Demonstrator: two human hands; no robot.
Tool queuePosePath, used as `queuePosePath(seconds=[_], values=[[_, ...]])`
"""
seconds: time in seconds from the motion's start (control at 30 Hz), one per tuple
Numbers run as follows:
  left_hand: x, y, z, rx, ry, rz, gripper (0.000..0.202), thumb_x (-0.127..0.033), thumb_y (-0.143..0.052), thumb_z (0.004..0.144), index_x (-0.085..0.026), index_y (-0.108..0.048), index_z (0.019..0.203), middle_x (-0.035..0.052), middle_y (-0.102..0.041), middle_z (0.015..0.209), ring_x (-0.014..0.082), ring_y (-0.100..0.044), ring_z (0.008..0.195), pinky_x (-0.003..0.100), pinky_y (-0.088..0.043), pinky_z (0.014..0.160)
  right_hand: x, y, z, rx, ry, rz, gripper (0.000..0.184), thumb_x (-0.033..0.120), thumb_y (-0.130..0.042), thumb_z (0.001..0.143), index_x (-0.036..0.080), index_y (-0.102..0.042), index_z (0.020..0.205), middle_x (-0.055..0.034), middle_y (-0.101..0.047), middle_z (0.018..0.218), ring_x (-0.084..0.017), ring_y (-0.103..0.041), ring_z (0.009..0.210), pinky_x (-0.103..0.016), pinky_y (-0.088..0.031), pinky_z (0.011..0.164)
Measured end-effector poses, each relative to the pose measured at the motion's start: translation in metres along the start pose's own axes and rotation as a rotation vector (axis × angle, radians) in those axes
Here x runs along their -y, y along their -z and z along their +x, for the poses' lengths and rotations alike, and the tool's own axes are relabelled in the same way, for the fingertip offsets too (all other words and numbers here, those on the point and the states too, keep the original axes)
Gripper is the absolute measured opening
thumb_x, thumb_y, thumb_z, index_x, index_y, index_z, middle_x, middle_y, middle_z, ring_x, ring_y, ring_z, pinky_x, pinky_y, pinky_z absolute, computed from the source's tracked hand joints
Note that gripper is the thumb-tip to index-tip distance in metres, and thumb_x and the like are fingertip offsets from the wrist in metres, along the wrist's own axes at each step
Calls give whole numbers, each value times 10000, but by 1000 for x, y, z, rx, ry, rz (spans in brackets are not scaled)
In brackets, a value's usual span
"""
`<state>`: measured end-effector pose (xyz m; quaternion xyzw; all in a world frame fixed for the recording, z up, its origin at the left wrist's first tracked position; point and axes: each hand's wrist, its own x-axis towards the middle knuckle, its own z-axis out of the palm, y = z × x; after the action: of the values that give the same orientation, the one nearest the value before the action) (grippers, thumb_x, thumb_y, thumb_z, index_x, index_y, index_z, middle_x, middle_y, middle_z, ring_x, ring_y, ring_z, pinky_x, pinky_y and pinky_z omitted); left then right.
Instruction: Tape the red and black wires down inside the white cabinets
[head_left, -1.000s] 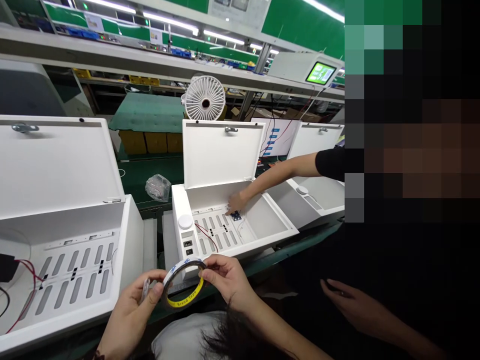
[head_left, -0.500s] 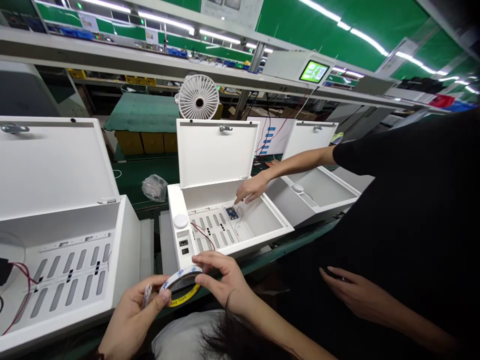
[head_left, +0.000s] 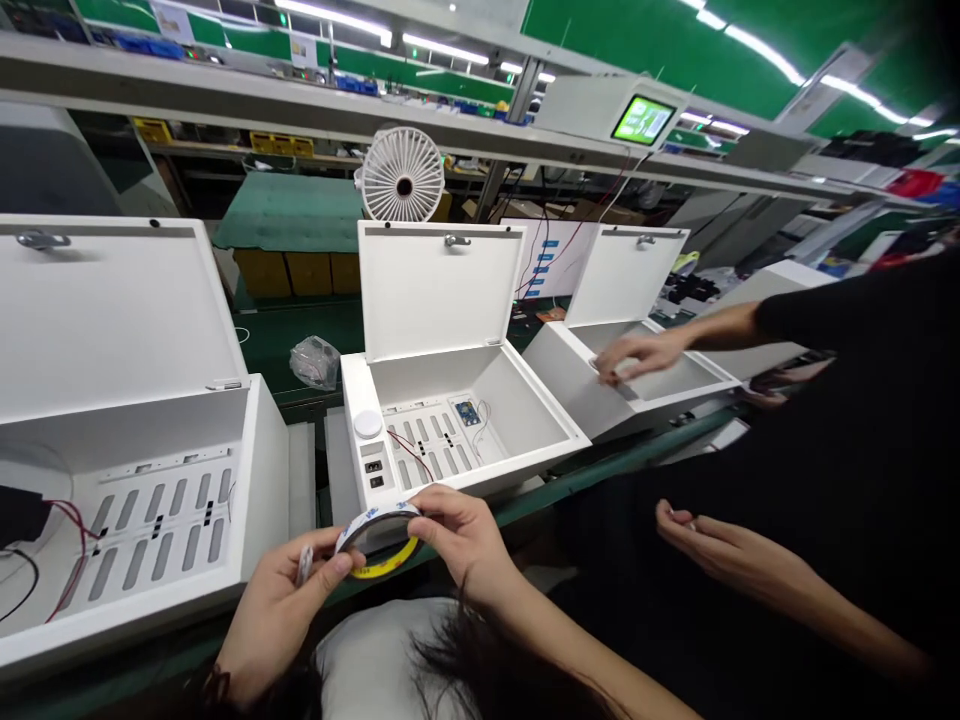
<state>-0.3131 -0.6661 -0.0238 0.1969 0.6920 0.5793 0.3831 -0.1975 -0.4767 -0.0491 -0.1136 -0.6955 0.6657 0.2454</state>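
Two hands steady one roll of tape [head_left: 379,535] from both sides; the left hand [head_left: 277,610] has thumb and forefinger closed on its left rim, a loose white end [head_left: 304,565] standing just left of the thumb, likely kept off the adhesive. Right of those fingers the right hand [head_left: 461,540] clamps the opposite rim, fingers curled; an open white box [head_left: 450,440] lies just beyond the fingertips.

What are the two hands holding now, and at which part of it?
A roll of tape. The right hand pinches its right rim with the fingers; the left hand grips the left rim and a loose white strip.
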Motion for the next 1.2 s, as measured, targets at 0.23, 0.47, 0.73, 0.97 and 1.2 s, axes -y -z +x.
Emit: queuePosePath(seconds=[0.23, 0.47, 0.73, 0.97, 1.2], values=[[-15, 3, 1, 25, -55, 25, 484, -480, -638, 808, -138, -683, 1147, 68, -708, 861, 181, -624, 815, 252, -484, 784, 0, -1, 5, 77, 50, -151, 339, 333, -734, 784, 215, -691, 1098, -74, -681, 1020, -185, -630, 903, -326, -514, 827], [-31, 9, 0, 75, -101, 7, 405, -401, -673, 803, -164, -699, 1130, 57, -717, 940, 171, -625, 865, 235, -471, 793, 43, -14, 28, 209, 398, -519, 290, 142, -592, 877, 248, -656, 1140, -58, -655, 1013, -159, -595, 954, -300, -504, 843], [-30, 31, 1, -40, -255, 176, 308, -397, -555, 896, -237, -698, 1117, 15, -687, 950, 124, -599, 827, 213, -442, 747, 54, -25, 48, 299, 337, -483, 261, 206, -627, 875, 227, -648, 1134, -71, -657, 1024, -170, -606, 943, -305, -515, 828], [-30, 33, 14, -26, -409, 495, 301, -347, -466, 947, -295, -638, 1189, -8, -629, 890, 97, -570, 813, 196, -426, 740, 74, -36, 62, 441, 415, -637, 258, 199, -594, 891, 212, -664, 1140, -73, -651, 964, -167, -579, 902, -304, -493, 793], [-24, 25, 34, -23, -391, 497, 238, -422, -564, 883, -316, -692, 1053, -17, -694, 957, 104, -642, 868, 146, -480, 745, 72, -18, 63, 391, 411, -612, 164, 232, -610, 881, 158, -712, 986, -60, -685, 855, -140, -609, 810, -244, -486, 739]])
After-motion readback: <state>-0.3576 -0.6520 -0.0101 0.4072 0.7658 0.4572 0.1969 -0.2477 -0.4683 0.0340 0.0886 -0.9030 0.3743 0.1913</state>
